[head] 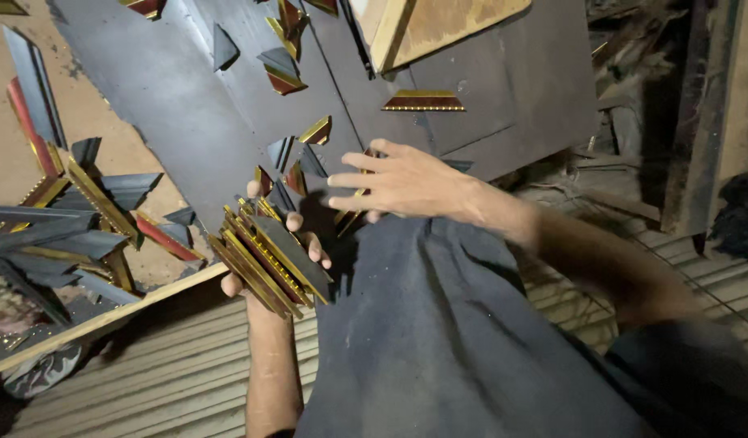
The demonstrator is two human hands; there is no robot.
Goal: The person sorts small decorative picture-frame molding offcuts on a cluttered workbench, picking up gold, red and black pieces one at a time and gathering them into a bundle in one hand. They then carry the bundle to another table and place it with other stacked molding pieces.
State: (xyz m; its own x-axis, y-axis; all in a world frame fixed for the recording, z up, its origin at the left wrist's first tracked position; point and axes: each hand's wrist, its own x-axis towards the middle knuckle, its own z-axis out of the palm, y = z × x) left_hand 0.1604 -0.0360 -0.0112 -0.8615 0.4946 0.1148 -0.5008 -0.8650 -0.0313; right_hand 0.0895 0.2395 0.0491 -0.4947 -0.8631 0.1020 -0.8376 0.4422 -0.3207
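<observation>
I see my left hand (297,235) raised palm-up from below, its grip closed around a stack of gold-edged moulding offcuts (268,259) held at a slant. My right hand (398,182) reaches in from the right, fingers (354,180) spread flat and loose over small pieces (350,215) on the dark worktop (187,105); whether it grips one I cannot tell.

Left hand (264,243) gripping perhaps moulding offcuts (268,259)

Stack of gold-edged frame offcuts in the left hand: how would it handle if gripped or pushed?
The stack of offcuts looks rigid. Loose pieces are fanned unevenly in the left hand, so they may slide apart. Pointed ends could snag or chip.
</observation>
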